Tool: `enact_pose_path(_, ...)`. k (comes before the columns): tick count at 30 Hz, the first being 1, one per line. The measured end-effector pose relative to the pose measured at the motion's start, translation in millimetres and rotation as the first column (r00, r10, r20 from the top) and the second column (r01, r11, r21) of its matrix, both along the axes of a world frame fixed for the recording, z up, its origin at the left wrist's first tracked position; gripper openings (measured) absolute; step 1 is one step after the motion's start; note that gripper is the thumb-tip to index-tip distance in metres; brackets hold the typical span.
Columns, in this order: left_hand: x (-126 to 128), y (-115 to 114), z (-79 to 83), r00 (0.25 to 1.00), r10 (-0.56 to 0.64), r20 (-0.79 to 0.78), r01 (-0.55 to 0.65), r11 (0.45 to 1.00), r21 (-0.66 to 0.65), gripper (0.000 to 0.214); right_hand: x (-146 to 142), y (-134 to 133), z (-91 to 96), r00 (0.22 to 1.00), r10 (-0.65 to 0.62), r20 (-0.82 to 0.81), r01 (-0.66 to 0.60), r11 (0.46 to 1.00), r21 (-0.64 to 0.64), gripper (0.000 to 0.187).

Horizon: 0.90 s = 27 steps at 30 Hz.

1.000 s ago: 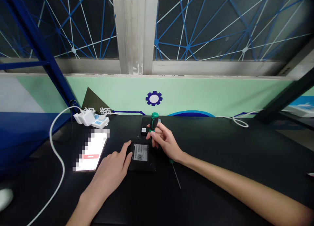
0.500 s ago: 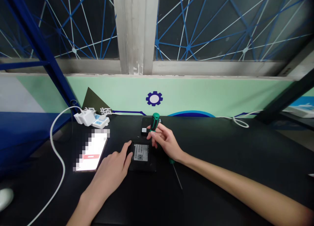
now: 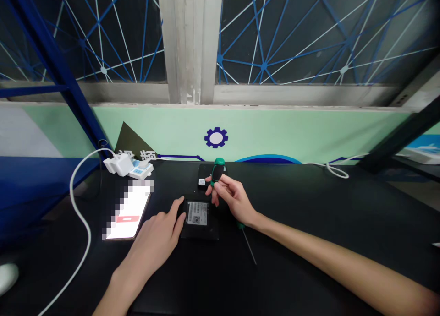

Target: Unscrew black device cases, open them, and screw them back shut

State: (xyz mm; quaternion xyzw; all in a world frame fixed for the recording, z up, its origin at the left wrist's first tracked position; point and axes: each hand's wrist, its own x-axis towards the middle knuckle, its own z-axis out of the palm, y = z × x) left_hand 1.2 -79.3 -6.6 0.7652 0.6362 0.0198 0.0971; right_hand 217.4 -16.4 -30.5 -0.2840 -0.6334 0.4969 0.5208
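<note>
A flat black drive-like case (image 3: pixel 211 232) with a white printed label (image 3: pixel 197 213) lies on the black desk. My left hand (image 3: pixel 160 233) rests at its left side, index finger on the top left corner and thumb on the left edge, the fingers apart. With thumb and fingers my right hand (image 3: pixel 233 194) is closed on a green and black screwdriver (image 3: pixel 217 169), held handle up over the case's upper right corner. Its tip is hidden behind the fingers. A second screwdriver (image 3: pixel 249 246) lies partly under my right wrist.
Behind my right hand lies another small black case (image 3: pixel 202 171) with a white label. A lit phone (image 3: pixel 129 213) is to the left. Beyond it sit a white power strip (image 3: pixel 141 169) and plug (image 3: pixel 120 164), with a white cable (image 3: pixel 90 233). A white mouse (image 3: pixel 7 279) is far left.
The screwdriver handle has turned slightly in my right hand, and those fingers have shifted a little. My left hand and the case stay where they were.
</note>
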Motion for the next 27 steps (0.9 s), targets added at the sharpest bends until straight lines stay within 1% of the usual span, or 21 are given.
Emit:
enact_pose_path(7,0.7,-0.6,2.7,1.0,0.005,0.012,-0.004,1.0,-0.009,0.053,-2.8,-0.2,0.8,0.998,-0.065,-0.013,0.064,0.995,-0.07,0.035)
enact_pose_path(12,0.3,0.2,0.4,1.0,-0.001,0.001,0.001,1.0,0.002,0.051,-2.0,2.3,-1.2,1.0,-0.028,-0.008,0.027,0.999,-0.024,0.031)
enact_pose_path(16,-0.5,0.7,-0.8,1.0,-0.003,-0.002,0.003,1.0,0.008,0.05,-1.1,1.6,-0.5,1.0,-0.013,0.002,0.013,1.0,0.001,0.034)
enact_pose_path(18,-0.9,0.5,-1.3,1.0,-0.004,-0.003,0.004,1.0,0.011,0.05,-1.3,0.6,0.5,1.0,-0.011,-0.005,0.011,1.0,-0.011,0.035)
enact_pose_path(24,-1.1,0.0,-2.1,1.0,-0.003,0.002,0.003,1.0,0.009,0.051,-3.0,0.5,0.5,0.999,-0.048,-0.009,0.046,0.994,-0.1,0.039)
enact_pose_path(27,-0.6,0.1,-1.3,1.0,-0.007,0.001,0.007,1.0,0.012,0.051,-2.4,2.2,-1.9,1.0,-0.028,-0.011,0.027,0.996,-0.084,0.033)
